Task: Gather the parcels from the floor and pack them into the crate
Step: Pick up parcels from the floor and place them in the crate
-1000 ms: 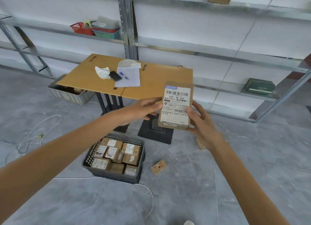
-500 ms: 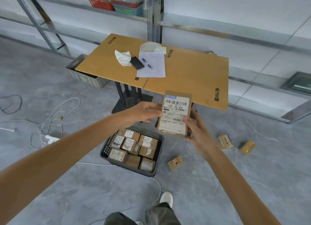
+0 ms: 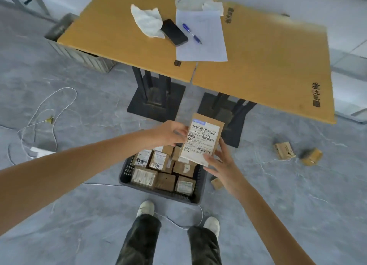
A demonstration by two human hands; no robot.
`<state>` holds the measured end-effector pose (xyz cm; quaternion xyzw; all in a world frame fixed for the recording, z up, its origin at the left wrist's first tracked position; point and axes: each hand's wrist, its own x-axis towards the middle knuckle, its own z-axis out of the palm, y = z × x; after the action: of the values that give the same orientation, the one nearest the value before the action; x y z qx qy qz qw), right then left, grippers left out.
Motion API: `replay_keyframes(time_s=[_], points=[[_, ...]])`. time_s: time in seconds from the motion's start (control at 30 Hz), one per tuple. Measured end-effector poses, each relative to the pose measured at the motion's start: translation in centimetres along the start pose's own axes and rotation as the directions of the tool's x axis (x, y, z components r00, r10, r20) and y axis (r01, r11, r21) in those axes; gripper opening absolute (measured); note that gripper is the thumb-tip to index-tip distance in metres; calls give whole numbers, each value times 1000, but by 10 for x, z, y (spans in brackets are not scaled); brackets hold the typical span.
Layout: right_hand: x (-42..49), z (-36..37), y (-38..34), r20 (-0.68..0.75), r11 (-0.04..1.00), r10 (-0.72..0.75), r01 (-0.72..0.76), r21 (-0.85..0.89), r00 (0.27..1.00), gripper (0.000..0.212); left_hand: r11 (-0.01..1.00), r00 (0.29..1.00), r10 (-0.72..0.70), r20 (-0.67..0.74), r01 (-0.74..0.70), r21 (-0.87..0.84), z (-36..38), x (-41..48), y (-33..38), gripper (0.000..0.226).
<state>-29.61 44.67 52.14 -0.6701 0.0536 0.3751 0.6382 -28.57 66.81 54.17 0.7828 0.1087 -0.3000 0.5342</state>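
A brown cardboard parcel with a white barcode label is held upright between both hands, above the far right part of the crate. My left hand grips its left edge and my right hand grips its lower right corner. Below sits the dark plastic crate, filled with several labelled parcels. Three loose parcels lie on the grey floor: one small parcel just right of the crate, and two parcels farther right.
Two wooden tables on black bases stand just beyond the crate, carrying a sheet of paper, a pen, a phone and a tissue. A grey bin sits under the left table. White cables trail over the floor at left. My feet stand just behind the crate.
The view has tilted down and drawn closer to the crate. Both hands have carried the parcel down until it hangs over the crate's far right side.
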Motion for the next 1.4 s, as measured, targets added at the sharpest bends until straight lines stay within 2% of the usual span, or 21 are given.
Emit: replay_keyframes(time_s=[0.17,0.33,0.43,0.53,0.63,0.73,0.83,1.03,1.17,1.3,1.4], points=[[101,39,99,-103,990,117,-107,96,988,70,999,998,-48,32,48,16,-19,84,-121,27],[179,62,220,-88,947,305,-292,135,948,63,986,984,-169,61,169,3,7,148,-255,20],[215,71,289,-86,918,396,-390,73,914,55,969,967,-245,72,246,-2,45,172,-327,30],[241,74,348,-167,903,415,-427,-45,895,48,947,945,-319,77,320,-1,91,187,-382,26],[260,75,403,-228,850,436,-482,-214,870,44,932,928,-364,79,363,20,131,202,-427,35],[274,78,441,-285,799,437,-513,-312,853,39,909,909,-414,43,410,68,156,214,-455,47],[284,78,457,-293,759,411,-502,-414,863,41,879,893,-447,-42,448,163,166,229,-474,28],[288,80,461,-287,660,249,-379,-649,925,39,854,886,-448,-120,464,234,170,238,-485,19],[304,87,466,-297,621,292,-416,-664,909,34,820,853,-491,-177,521,236,165,242,-489,15],[312,97,475,-316,618,297,-434,-656,901,33,682,872,-423,-247,486,546,156,246,-494,17],[319,106,480,-339,617,279,-438,-653,898,34,575,877,-406,-256,463,674,149,252,-502,10]])
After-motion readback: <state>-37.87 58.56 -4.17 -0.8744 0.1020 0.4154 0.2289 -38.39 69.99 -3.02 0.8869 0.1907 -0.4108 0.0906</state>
